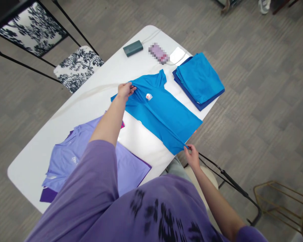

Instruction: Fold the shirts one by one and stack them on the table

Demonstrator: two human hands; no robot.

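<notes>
A blue T-shirt (164, 107) with a small white and red logo lies spread across the white table. Near its collar and shoulder, my left hand (126, 90) pinches the fabric. At the hem corner by the table's near edge, my right hand (192, 155) grips the cloth between thumb and fingers. A crease runs through the shirt between the two hands. Under my left forearm lies a lavender T-shirt (88, 137), partly covered by my arm, with a dark purple garment (48, 195) showing beneath it.
Folded blue clothes (199, 77) are stacked at the table's right edge. Farther back on the table (37, 154) are a dark green box-shaped device (133, 48), a pixelated pink item (159, 53) and a cable. A patterned chair (78, 67) stands left; another chair (229, 178) is at right.
</notes>
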